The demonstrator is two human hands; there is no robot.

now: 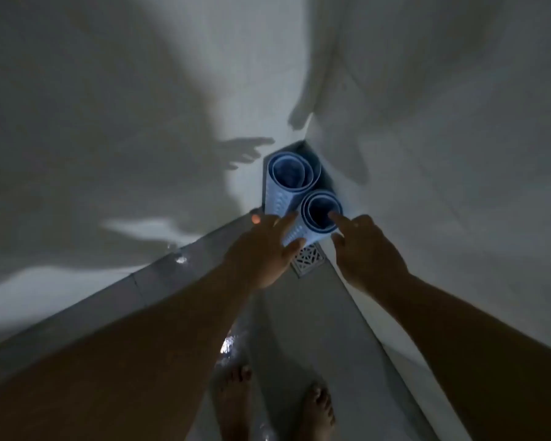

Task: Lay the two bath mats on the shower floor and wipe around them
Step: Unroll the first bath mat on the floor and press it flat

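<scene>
Two light-blue rolled bath mats, the far roll [291, 173] and the near roll [320, 214], stand on end side by side in the shower corner just beyond the floor drain [307, 259], long axes roughly upright and open ends facing the camera. The left hand [261, 246] lies with spread fingers against the textured side of the near roll, while the right hand [366, 246] hooks its index finger over that roll's rim, other fingers loosely curled. The mats look light, flexible and springy, likely to uncoil once released; grasp around the mid-body of the roll, not the thin rim
</scene>
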